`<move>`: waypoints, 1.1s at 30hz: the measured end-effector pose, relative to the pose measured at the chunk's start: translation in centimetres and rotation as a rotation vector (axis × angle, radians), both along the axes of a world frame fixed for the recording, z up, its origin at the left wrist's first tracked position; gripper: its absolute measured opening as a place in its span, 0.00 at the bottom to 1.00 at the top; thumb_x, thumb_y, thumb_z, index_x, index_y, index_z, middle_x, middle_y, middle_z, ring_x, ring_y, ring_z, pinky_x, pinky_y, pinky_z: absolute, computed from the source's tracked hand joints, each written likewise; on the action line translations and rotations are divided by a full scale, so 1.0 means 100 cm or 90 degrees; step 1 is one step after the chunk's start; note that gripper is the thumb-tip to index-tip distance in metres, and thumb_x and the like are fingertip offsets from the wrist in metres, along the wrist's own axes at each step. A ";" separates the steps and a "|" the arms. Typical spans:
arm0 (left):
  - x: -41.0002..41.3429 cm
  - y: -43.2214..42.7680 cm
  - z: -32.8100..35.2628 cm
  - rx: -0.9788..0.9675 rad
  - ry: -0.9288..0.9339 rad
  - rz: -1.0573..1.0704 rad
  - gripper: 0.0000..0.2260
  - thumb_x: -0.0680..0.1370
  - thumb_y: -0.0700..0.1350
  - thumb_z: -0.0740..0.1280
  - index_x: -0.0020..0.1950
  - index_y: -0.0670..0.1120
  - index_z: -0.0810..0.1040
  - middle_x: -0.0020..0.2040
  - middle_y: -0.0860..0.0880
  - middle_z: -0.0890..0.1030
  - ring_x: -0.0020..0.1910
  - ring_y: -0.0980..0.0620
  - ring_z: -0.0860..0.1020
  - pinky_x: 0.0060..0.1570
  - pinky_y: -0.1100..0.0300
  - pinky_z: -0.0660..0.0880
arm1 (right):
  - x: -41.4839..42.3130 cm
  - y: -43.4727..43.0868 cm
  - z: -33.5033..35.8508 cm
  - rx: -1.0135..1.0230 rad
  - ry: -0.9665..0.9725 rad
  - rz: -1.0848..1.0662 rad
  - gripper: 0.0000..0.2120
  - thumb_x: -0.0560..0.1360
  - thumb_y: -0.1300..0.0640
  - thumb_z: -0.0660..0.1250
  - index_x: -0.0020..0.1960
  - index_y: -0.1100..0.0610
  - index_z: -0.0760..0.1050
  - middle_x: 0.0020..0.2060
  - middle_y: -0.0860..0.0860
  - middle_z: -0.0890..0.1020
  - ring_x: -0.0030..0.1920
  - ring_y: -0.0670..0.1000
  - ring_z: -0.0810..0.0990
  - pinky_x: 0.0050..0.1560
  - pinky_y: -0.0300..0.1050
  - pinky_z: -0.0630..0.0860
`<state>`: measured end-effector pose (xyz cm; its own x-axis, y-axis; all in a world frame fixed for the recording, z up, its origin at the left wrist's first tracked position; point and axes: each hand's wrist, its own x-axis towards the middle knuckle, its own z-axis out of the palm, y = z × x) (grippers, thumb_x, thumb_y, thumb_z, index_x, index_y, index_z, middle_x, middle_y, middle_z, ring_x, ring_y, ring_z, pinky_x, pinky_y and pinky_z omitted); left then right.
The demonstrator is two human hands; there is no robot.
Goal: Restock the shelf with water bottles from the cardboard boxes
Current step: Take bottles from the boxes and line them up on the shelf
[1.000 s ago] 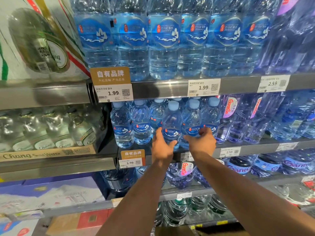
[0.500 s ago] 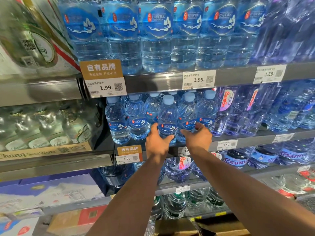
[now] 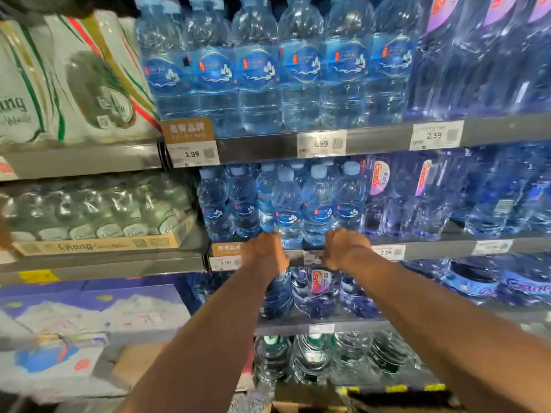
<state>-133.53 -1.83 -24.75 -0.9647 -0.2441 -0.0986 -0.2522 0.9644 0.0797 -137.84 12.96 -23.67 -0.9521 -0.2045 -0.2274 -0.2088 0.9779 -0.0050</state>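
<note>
Head view is showing both arms reaching up from the bottom of the frame to the middle shelf point(image 3: 435, 249) at the frame's centre. The left hand point(image 3: 264, 251) and right hand point(image 3: 346, 248) are sitting at the shelf's front lip, against the bases of the small water bottles point(image 3: 287, 210) standing upright in the front row. The fingers are curling forward, but the backs of the hands are hiding them, so I cannot tell whether they are clasping bottles or only nudging them. Judging by this, the person is seating and squaring front-row bottles against those behind. The next move is likely calling for letting go and drawing both hands down and back without tipping that row. After that comes reaching toward what seems a cardboard box point(image 3: 298, 408) at the bottom centre for more.
</note>
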 end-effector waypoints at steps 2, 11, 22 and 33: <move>0.011 0.008 0.002 -0.038 -0.017 0.002 0.19 0.77 0.49 0.63 0.67 0.45 0.69 0.61 0.44 0.76 0.59 0.43 0.76 0.53 0.52 0.74 | 0.008 0.005 0.002 0.013 -0.005 0.028 0.21 0.75 0.56 0.65 0.66 0.61 0.68 0.57 0.55 0.77 0.56 0.56 0.78 0.51 0.47 0.75; 0.069 0.024 -0.010 -0.039 -0.068 0.022 0.15 0.76 0.49 0.62 0.61 0.47 0.74 0.59 0.46 0.78 0.56 0.45 0.78 0.47 0.55 0.73 | 0.051 0.001 -0.016 0.021 -0.015 0.104 0.21 0.74 0.56 0.64 0.66 0.58 0.70 0.61 0.55 0.76 0.60 0.56 0.77 0.52 0.46 0.74; 0.144 0.010 -0.057 -0.041 -0.107 -0.061 0.16 0.76 0.49 0.63 0.62 0.47 0.75 0.60 0.45 0.77 0.58 0.43 0.77 0.53 0.51 0.73 | 0.145 -0.012 -0.064 -0.031 -0.010 0.085 0.17 0.76 0.53 0.61 0.62 0.58 0.72 0.60 0.57 0.77 0.60 0.58 0.77 0.56 0.50 0.73; 0.191 0.020 -0.138 -0.014 -0.177 -0.129 0.16 0.77 0.52 0.63 0.63 0.49 0.75 0.59 0.47 0.78 0.58 0.45 0.76 0.49 0.53 0.73 | 0.206 -0.001 -0.131 0.009 -0.156 0.028 0.11 0.72 0.57 0.63 0.53 0.57 0.77 0.51 0.52 0.81 0.53 0.54 0.79 0.47 0.45 0.72</move>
<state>-114.44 0.14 -38.56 -0.9309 -0.0556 -0.3610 -0.0649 0.9978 0.0139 -117.29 12.83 -36.79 -0.8582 -0.2398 -0.4538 -0.2454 0.9683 -0.0475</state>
